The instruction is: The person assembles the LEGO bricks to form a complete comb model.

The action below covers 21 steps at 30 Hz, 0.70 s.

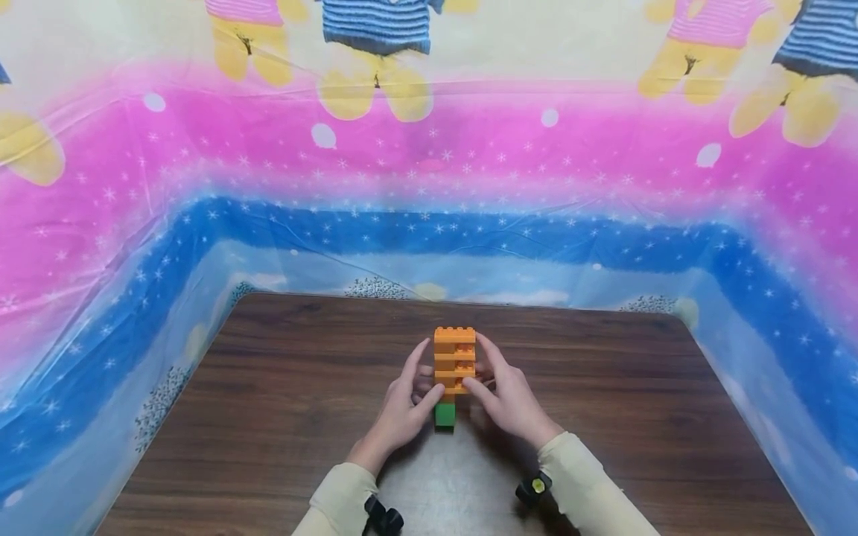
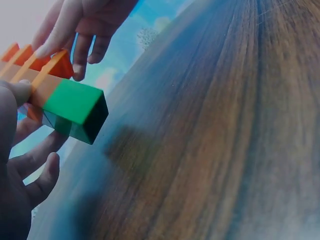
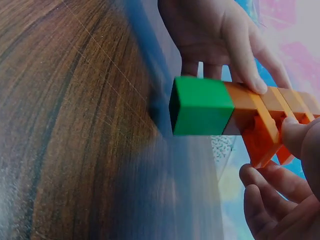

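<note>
A stack of toy building blocks (image 1: pixel 454 361) stands upright between my two hands. Its orange upper part has wider blocks jutting out to the right in layers, with studs on top. A green block (image 3: pixel 204 106) forms the bottom end, and the wrist views show it raised off the wooden table. My left hand (image 1: pixel 402 409) pinches the stack from the left, its thumb on the near face just above the green block. From the right, my right hand (image 1: pixel 512 398) grips the jutting orange layers (image 3: pixel 265 137), thumb in front. Some fingers are hidden behind the blocks.
The dark wooden table (image 1: pixel 302 357) lies beneath the hands. A patterned pink and blue cloth (image 1: pixel 496 164) rises along its back and sides. Small black devices (image 1: pixel 534 487) are strapped at both wrists, over pale sleeves.
</note>
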Tool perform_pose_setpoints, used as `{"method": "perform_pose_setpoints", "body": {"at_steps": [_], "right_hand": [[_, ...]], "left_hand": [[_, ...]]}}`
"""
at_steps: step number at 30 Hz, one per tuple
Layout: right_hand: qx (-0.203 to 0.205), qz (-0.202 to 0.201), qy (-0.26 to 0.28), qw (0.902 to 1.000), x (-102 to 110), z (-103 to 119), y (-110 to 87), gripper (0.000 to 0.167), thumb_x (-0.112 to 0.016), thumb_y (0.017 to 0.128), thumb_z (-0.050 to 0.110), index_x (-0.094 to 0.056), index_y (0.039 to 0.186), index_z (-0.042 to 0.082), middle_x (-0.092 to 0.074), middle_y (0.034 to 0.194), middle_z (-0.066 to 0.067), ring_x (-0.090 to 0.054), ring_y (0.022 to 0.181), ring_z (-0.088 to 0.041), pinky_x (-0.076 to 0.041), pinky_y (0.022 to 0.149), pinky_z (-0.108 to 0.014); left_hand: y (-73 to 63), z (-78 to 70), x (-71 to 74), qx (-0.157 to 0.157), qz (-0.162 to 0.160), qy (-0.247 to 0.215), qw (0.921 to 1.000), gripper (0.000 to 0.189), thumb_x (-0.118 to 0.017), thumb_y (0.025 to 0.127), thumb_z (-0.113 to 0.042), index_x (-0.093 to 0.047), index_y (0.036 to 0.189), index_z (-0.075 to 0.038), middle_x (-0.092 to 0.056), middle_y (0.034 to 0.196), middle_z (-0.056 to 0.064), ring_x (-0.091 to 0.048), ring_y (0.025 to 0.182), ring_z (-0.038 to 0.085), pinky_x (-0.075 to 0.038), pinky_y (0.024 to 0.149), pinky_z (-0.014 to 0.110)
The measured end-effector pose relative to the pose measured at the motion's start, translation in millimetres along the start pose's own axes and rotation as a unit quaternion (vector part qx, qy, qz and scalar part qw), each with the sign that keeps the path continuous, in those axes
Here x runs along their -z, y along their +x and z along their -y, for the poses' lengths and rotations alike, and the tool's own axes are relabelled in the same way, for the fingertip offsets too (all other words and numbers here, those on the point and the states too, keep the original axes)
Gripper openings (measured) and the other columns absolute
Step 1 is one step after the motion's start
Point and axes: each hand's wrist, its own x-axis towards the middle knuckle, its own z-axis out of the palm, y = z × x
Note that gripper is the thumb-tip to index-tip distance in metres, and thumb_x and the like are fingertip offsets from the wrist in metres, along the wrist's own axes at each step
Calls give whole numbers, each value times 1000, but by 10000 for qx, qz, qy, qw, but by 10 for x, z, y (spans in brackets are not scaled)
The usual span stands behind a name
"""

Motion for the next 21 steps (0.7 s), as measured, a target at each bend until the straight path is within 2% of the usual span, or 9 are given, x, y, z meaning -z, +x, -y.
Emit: {"method": "perform_pose_setpoints", "body": {"at_steps": [4,8,15,21], "right_hand": [[-252,65,30,9997,10,12,17,87,-71,103,21,-15,169,30,-76,109,3,-70,90,-7,-59,86,-36],[-375,128,-4,9992,15,0,28,86,-69,104,23,-14,169,32,-75,107,3,-69,89,-6,-58,84,-36],[-449,177,-208,9986,7,-61,64,83,-69,104,26,-18,169,29,-73,103,3,-67,88,-6,-57,83,-36],[-598,215,-452,9970,-14,-102,96,83,-70,103,30,-19,169,32,-66,98,5,-62,84,-9,-55,78,-33]], "left_hand": [[20,-27,-3,125,121,78,9998,79,-65,105,-17,-20,169,-22,-69,115,5,-67,81,16,-54,69,29],[43,-46,-10,243,227,268,9991,78,-62,106,-19,-17,170,-24,-68,113,5,-63,76,12,-53,71,30],[92,-56,-29,520,454,429,9967,79,-57,106,-21,-10,169,-35,-68,108,3,-60,77,13,-51,73,31],[128,-54,-44,741,517,492,9947,78,-56,107,-21,-12,170,-29,-68,107,5,-59,78,13,-50,75,32]]}}
